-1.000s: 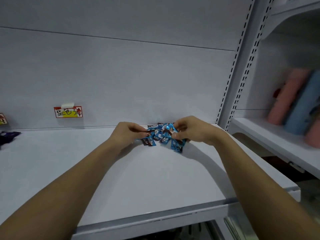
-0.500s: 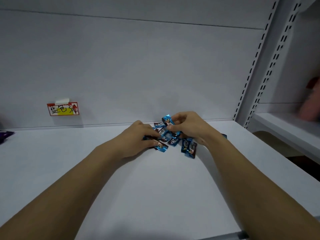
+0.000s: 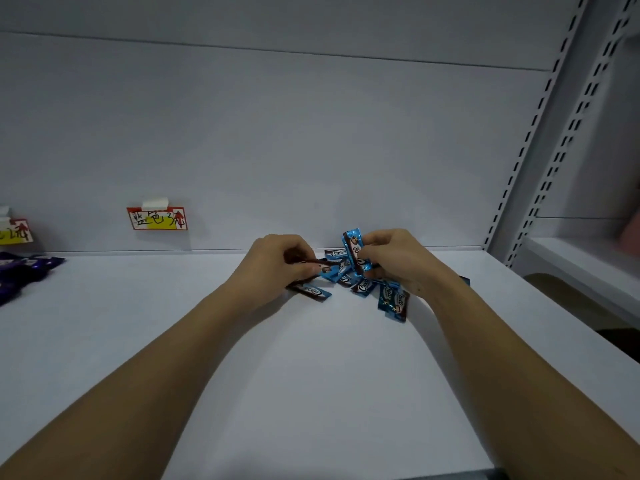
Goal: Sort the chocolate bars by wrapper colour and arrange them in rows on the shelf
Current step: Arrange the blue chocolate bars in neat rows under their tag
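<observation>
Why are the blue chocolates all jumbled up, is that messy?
Yes. The blue chocolate bars lie in a loose heap near the back of the shelf, pointing every way, not in rows. The right hand holds one bar lifted; the left hand pinches another.

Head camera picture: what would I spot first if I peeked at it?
The pile of blue chocolate bars at the back of the white shelf, with both hands in it. The right hand lifts one blue bar; the left hand pinches another. A red-and-yellow label hangs on the back wall, and purple bars lie far left.
</observation>
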`<state>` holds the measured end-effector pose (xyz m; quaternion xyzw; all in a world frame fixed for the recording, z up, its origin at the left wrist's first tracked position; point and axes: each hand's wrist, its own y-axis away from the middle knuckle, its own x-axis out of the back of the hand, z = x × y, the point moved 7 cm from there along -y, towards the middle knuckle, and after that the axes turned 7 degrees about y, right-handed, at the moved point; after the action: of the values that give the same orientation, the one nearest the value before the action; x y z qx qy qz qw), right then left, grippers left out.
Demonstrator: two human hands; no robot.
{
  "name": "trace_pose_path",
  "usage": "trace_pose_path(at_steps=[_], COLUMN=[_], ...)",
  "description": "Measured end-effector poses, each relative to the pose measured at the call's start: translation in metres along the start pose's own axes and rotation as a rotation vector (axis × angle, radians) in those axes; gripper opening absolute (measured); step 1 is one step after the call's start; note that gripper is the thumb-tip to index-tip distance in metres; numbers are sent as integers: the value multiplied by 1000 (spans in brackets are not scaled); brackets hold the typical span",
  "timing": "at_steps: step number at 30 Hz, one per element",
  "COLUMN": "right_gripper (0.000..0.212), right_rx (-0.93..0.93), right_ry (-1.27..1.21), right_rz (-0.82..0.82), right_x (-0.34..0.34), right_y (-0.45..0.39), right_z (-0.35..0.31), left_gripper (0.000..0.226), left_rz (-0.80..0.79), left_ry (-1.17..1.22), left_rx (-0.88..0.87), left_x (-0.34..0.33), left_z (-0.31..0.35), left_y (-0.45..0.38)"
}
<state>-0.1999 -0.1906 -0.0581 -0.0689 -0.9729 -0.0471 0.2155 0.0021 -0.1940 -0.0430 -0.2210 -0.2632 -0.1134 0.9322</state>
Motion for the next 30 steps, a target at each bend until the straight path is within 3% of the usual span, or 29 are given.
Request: trace_pose_path(at_steps=[3,9,19,24,30], right_gripper=[19,15,21,22,25], right_rx=[47,112,191,219,300], right_ry=[-22,71,228,296,412], right_rz=[44,60,-150,-176,-90], right_x=[-1,-31,-172,-229,-258], right_y=[8,26,23,7,-18], right_z=[-9,-39,-96,-113,-128], left_gripper=[7,20,21,21,24], left_rz=[106,219,387,402,347], left_ry=[90,209,-7,-16,-84], left_rx=[80,224,376,428,407], left_x=[13,48,183,218,214], left_z=[-5,-20,-96,-132,-150], left_y=[3,12,67,76,56])
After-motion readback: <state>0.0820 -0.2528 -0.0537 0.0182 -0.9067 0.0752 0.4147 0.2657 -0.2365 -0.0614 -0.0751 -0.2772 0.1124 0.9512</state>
